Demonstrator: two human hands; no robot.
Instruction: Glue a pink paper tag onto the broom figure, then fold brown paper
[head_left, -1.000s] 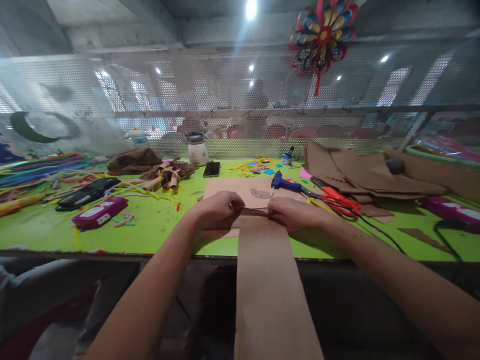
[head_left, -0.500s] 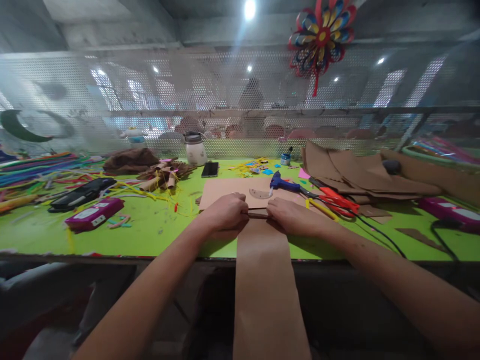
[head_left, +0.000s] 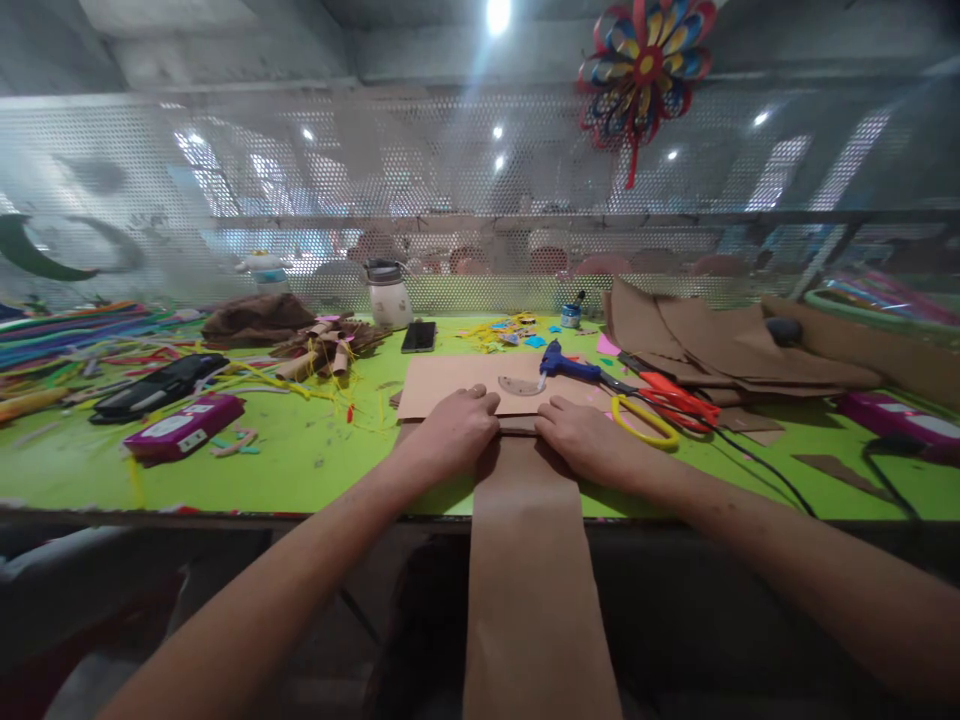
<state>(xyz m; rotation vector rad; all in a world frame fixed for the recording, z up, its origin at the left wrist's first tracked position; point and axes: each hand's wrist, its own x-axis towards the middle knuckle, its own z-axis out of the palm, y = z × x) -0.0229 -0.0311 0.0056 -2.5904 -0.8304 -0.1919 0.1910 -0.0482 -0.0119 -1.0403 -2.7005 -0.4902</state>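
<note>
A long strip of brown kraft paper (head_left: 529,560) runs from the table over its front edge toward me. Its far end is folded into a narrow band. My left hand (head_left: 461,425) has its fingers curled at the left end of that fold, and my right hand (head_left: 574,430) grips the right end. Thumbs and undersides of both hands are hidden. Just beyond the fold lies a flat brown sheet (head_left: 442,378) with a clear protractor (head_left: 520,386) on it. The blue glue gun (head_left: 570,365) rests with its nozzle by the protractor.
Orange-handled scissors (head_left: 679,400) and a yellow handle loop (head_left: 652,435) lie right of my right hand. Stacked brown paper (head_left: 720,345) is behind them. Leftward are a purple power strip (head_left: 184,428), a black case (head_left: 157,387), a phone (head_left: 418,337) and a jar (head_left: 388,295).
Both hands stay at the fold and have shifted slightly, the left fingers lying a little flatter. More of the yellow handle loop shows beside the right hand.
</note>
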